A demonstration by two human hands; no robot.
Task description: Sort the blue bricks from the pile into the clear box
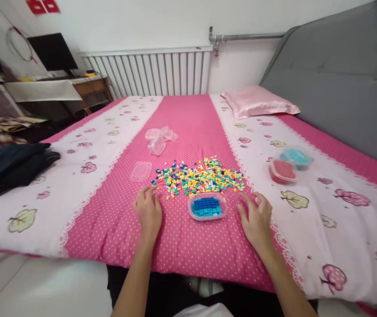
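Note:
My left hand rests on the pink dotted bedspread, fingers loosely apart and nothing visible in them. To the right of the container lies my right hand, its thumb and fingers spread and holding nothing. Between the hands stands a small clear plastic container with rows of dark blue and light blue small pieces inside. Just behind it, a loose heap of tiny multicoloured pieces is spread out in yellow, green, blue, white and pink. A clear lid lies flat left of the heap.
Several clear empty containers are grouped behind the heap. At right sit a container with red contents and one with light blue contents. A pink pillow, a grey headboard and dark folded clothes border the bed.

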